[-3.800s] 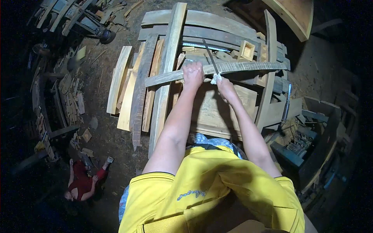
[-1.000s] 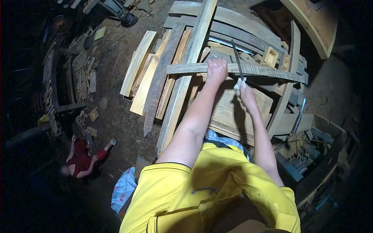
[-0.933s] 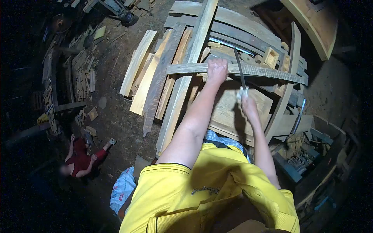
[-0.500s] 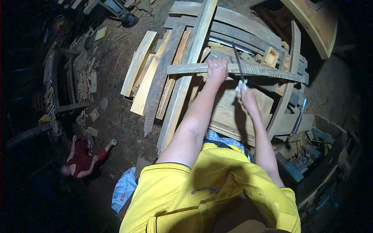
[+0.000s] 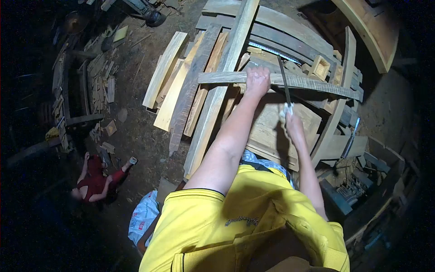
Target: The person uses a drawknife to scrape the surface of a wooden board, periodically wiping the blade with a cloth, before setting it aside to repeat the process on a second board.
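My left hand (image 5: 258, 83) is wrapped round a narrow, slightly curved wooden board (image 5: 222, 78) that lies crosswise over other timber. Beside it, my right hand (image 5: 294, 126) is closed on the pale, wrapped-looking handle of a long thin dark blade (image 5: 284, 80). The blade crosses the board just right of my left hand; whether it touches the wood I cannot tell. A long plank (image 5: 226, 72) runs lengthwise beneath the board's left part. Below the board is a flat wooden panel (image 5: 263, 124).
Several planks (image 5: 167, 68) lie at the left. A small wooden box (image 5: 319, 67) sits behind the board. A blue-handled tool (image 5: 350, 138) is at the right. Another person (image 5: 97, 179) in red is on the ground at lower left, near a white sack (image 5: 144, 218).
The blade and my right hand have shifted slightly down relative to the board. My left hand keeps its hold, and the whole view has moved a little.
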`<act>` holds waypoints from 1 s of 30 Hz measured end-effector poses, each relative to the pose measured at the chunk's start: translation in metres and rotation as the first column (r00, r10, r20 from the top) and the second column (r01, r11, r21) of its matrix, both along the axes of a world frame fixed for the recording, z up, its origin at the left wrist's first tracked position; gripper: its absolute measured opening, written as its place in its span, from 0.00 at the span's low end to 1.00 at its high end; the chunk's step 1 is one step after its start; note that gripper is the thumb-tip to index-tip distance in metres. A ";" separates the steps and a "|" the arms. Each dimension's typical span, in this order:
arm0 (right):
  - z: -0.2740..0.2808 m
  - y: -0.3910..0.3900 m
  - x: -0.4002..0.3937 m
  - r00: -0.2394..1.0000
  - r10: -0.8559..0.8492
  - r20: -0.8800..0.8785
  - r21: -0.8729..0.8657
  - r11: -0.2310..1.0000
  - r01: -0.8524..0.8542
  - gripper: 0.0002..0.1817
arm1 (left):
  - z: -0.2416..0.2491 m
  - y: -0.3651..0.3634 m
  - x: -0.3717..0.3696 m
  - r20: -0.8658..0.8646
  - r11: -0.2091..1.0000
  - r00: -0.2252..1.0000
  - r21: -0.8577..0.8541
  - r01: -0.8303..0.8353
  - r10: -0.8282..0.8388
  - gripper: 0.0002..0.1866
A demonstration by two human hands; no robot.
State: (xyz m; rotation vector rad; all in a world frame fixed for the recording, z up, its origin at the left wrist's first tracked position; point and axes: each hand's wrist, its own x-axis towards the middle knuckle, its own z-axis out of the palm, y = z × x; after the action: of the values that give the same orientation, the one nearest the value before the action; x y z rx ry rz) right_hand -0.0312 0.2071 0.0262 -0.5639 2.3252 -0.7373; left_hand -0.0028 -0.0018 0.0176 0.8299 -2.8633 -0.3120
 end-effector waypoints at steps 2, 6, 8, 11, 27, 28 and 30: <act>-0.006 0.017 0.011 1.000 -0.001 0.001 -0.012 1.000 0.001 0.21 | -0.004 0.002 0.002 0.007 1.000 1.000 0.009 0.001 -0.001 0.09; 0.009 -0.022 -0.009 1.000 0.029 0.012 -0.078 0.997 -0.028 0.20 | -0.010 0.002 0.001 -0.050 0.999 0.999 -0.040 0.011 -0.013 0.07; -0.002 -0.049 -0.030 0.998 0.057 -0.013 -0.084 0.995 -0.058 0.20 | -0.007 0.002 -0.001 -0.074 0.999 0.997 -0.036 0.027 -0.029 0.05; -0.002 -0.038 -0.022 0.997 0.043 -0.056 -0.049 0.998 -0.046 0.20 | -0.002 0.002 0.000 -0.037 0.999 0.999 -0.033 0.015 -0.017 0.05; -0.004 -0.017 -0.008 0.997 0.045 -0.070 0.021 0.999 -0.043 0.25 | 0.005 0.001 0.000 0.026 1.000 0.999 -0.016 0.019 -0.019 0.08; 0.000 -0.002 0.004 0.996 0.057 -0.069 0.026 0.998 -0.055 0.25 | 0.003 0.001 -0.001 0.014 0.999 1.000 -0.030 0.017 -0.016 0.08; 0.006 0.022 0.025 0.994 -0.077 0.073 -0.087 0.993 0.084 0.26 | -0.004 0.000 0.003 0.014 0.999 1.000 -0.038 0.007 -0.007 0.08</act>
State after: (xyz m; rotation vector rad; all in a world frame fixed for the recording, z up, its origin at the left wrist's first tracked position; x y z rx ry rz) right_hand -0.0061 0.2293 0.0327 -0.4781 2.2706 -0.8890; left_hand 0.0000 -0.0014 0.0135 0.8187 -2.8756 -0.2520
